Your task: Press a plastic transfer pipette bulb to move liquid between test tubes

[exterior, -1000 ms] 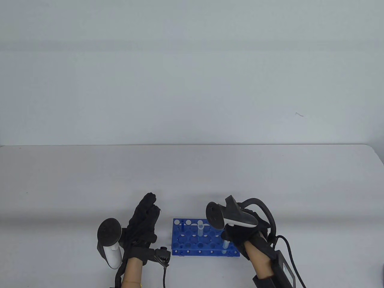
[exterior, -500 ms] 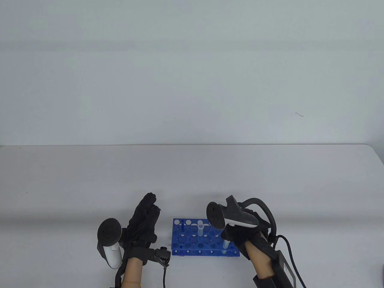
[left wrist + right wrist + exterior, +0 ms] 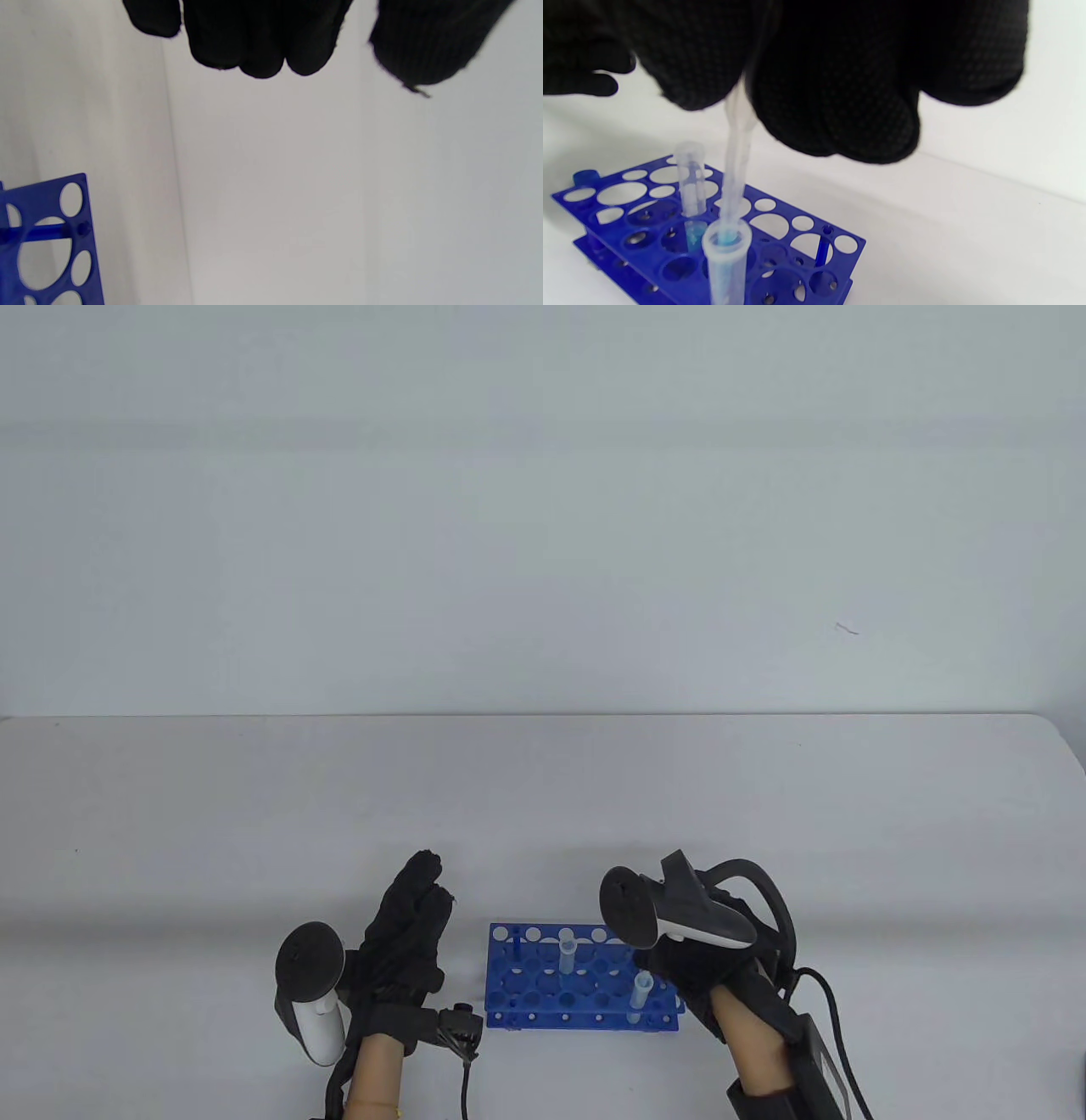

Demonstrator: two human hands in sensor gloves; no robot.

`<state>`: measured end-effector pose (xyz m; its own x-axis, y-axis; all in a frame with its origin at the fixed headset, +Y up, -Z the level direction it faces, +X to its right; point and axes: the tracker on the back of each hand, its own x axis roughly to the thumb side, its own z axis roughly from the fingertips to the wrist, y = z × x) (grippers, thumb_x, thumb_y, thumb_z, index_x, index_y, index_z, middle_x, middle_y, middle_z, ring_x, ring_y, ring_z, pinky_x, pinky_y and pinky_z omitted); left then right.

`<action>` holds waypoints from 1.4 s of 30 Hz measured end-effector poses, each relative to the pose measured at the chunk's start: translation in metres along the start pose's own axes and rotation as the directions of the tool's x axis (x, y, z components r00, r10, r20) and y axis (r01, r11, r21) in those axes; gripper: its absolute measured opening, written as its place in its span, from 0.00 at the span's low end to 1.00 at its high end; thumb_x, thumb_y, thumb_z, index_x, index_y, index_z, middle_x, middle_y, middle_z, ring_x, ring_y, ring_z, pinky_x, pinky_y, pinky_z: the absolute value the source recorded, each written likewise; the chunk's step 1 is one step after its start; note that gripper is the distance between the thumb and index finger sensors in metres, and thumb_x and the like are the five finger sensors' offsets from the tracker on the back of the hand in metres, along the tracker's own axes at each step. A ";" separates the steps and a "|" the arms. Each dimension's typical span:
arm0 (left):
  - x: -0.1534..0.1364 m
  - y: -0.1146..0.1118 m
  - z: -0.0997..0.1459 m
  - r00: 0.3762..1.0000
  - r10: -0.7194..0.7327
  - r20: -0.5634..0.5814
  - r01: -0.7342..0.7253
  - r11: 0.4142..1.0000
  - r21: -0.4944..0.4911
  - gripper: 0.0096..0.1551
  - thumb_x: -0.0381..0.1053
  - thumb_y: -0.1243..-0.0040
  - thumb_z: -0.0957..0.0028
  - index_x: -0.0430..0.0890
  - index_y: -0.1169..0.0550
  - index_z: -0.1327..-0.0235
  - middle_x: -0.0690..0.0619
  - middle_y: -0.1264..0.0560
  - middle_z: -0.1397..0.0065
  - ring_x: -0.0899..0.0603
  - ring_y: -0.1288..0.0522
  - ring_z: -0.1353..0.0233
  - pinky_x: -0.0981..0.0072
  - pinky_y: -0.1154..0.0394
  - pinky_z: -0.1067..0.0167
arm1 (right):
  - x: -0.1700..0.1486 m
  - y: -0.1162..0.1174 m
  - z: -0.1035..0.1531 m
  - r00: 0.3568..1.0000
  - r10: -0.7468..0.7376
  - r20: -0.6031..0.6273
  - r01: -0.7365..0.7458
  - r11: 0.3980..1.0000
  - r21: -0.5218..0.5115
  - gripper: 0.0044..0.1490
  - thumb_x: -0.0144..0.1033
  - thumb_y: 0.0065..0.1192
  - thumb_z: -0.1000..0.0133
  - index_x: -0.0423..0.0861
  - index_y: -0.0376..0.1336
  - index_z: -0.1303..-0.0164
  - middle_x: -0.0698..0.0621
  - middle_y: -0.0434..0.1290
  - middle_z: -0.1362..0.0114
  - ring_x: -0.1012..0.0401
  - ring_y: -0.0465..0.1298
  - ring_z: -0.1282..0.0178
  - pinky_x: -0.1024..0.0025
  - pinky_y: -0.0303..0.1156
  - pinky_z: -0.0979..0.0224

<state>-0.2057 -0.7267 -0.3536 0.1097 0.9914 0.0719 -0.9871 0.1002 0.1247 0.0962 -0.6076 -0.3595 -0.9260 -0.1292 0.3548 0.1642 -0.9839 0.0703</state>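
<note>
Black-gloved right hand (image 3: 835, 80): pinches the pipette (image 3: 736, 169) between its fingers, stem pointing down.
Left hand (image 3: 405, 931): fingers spread, resting on the surface (image 3: 212, 814) beside the rack, holding nothing.
Pipette tip: inside the near test tube (image 3: 726, 258), which holds blue liquid.
Far test tube (image 3: 690, 180): upright, a little blue liquid at its bottom.
Rack (image 3: 526, 976): blue, between both hands.

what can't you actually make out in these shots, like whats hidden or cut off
- Pipette bulb: right wrist view, covered by the right hand; a squeeze cannot be judged.
- Pipette in table view: hidden behind the right hand and its tracker.
- Near test tube: bottom cut off by the lower edge of the right wrist view.
- Liquid levels: too small in table view.
- Blue rack: mostly outside the left wrist view.
</note>
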 end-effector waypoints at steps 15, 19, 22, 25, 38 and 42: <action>-0.001 0.000 0.000 1.000 -0.008 -0.003 0.008 1.000 0.000 0.46 0.73 0.47 0.53 0.60 0.39 0.20 0.57 0.41 0.13 0.46 0.42 0.18 0.44 0.46 0.17 | -0.025 -0.057 0.053 0.996 -0.077 -0.034 0.066 0.966 -0.248 0.29 0.45 0.72 0.63 0.47 0.75 0.53 0.54 0.86 0.58 0.61 0.85 0.65 0.60 0.80 0.51; -0.001 -0.001 -0.001 1.000 -0.008 -0.002 0.008 1.000 -0.001 0.46 0.73 0.47 0.53 0.60 0.39 0.20 0.57 0.41 0.13 0.46 0.42 0.18 0.44 0.46 0.17 | -0.022 -0.062 0.056 0.997 -0.080 -0.011 0.071 0.933 -0.354 0.29 0.45 0.72 0.63 0.48 0.75 0.53 0.54 0.86 0.59 0.61 0.85 0.65 0.60 0.80 0.51; -0.001 -0.001 -0.001 1.000 -0.008 -0.002 0.008 1.000 -0.002 0.46 0.73 0.47 0.53 0.60 0.39 0.20 0.57 0.41 0.13 0.45 0.42 0.18 0.44 0.46 0.17 | -0.014 -0.062 0.052 0.994 -0.106 0.035 0.111 0.893 -0.435 0.29 0.45 0.72 0.63 0.48 0.75 0.53 0.54 0.86 0.59 0.61 0.85 0.65 0.60 0.80 0.51; -0.001 -0.001 -0.001 1.000 -0.008 -0.002 0.008 1.000 -0.002 0.46 0.73 0.47 0.53 0.60 0.39 0.20 0.57 0.41 0.13 0.46 0.42 0.18 0.44 0.46 0.17 | -0.005 -0.058 0.044 0.993 -0.105 0.059 0.121 0.889 -0.442 0.29 0.45 0.72 0.63 0.48 0.75 0.53 0.54 0.86 0.59 0.62 0.85 0.65 0.60 0.80 0.51; 0.000 -0.001 -0.001 1.000 -0.001 0.000 0.001 1.000 -0.007 0.46 0.73 0.47 0.53 0.60 0.39 0.20 0.57 0.41 0.13 0.46 0.42 0.18 0.44 0.46 0.17 | 0.015 -0.034 0.016 0.994 -0.069 0.087 0.097 0.920 -0.379 0.29 0.45 0.71 0.63 0.48 0.75 0.52 0.55 0.86 0.58 0.62 0.85 0.65 0.60 0.80 0.51; 0.000 -0.001 -0.001 1.000 0.000 0.001 0.000 1.000 -0.007 0.46 0.73 0.47 0.53 0.60 0.39 0.20 0.57 0.41 0.13 0.46 0.42 0.18 0.44 0.46 0.17 | 0.020 -0.027 0.009 0.995 -0.047 0.087 0.076 0.931 -0.357 0.29 0.45 0.71 0.63 0.48 0.75 0.52 0.55 0.86 0.58 0.62 0.85 0.65 0.60 0.80 0.51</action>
<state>-0.2043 -0.7266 -0.3550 0.1098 0.9913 0.0733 -0.9879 0.1007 0.1176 0.0767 -0.5822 -0.3457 -0.8997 -0.0711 0.4308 -0.0385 -0.9698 -0.2407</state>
